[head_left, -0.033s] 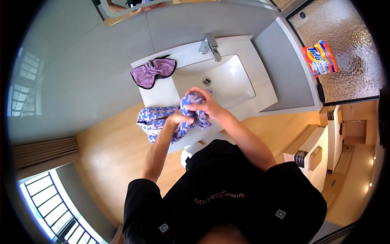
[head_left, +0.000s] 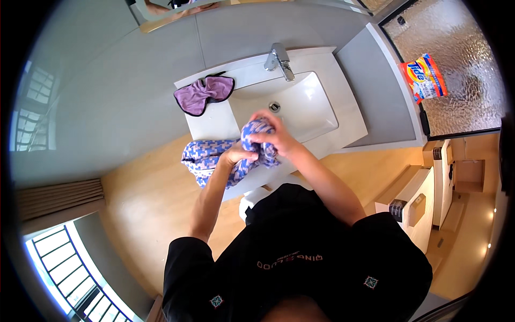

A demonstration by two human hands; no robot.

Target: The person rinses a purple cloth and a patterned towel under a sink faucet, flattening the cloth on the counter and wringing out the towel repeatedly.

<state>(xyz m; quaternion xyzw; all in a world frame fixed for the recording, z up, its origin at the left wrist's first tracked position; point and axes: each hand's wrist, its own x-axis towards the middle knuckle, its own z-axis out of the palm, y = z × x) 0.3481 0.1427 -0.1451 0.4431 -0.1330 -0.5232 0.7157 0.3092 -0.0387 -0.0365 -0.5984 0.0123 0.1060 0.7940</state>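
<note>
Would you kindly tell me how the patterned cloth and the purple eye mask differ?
The patterned cloth is blue and pink; the purple eye mask has black edging. The cloth is bunched in the left hand and right hand; the mask lies spread on the counter. The cloth looks larger than the mask. Both look soft.

Counted at the countertop [head_left: 350, 119]: one left hand [head_left: 236, 155] and one right hand [head_left: 279, 139], making two, both on one patterned blue-and-pink cloth [head_left: 206, 153], near the front left corner. At the rear left corner, one purple eye mask [head_left: 190, 100] with dark edging. Along the rear edge, one faucet [head_left: 279, 60]; ahead of it, one basin [head_left: 315, 104] with one drain [head_left: 274, 107]. Beyond the right edge, one orange packet [head_left: 424, 79]. On one black shirt [head_left: 306, 231], two short sleeves [head_left: 185, 263] and two small emblems [head_left: 216, 301]. Beyond the left edge, one barred window [head_left: 67, 271].
</note>
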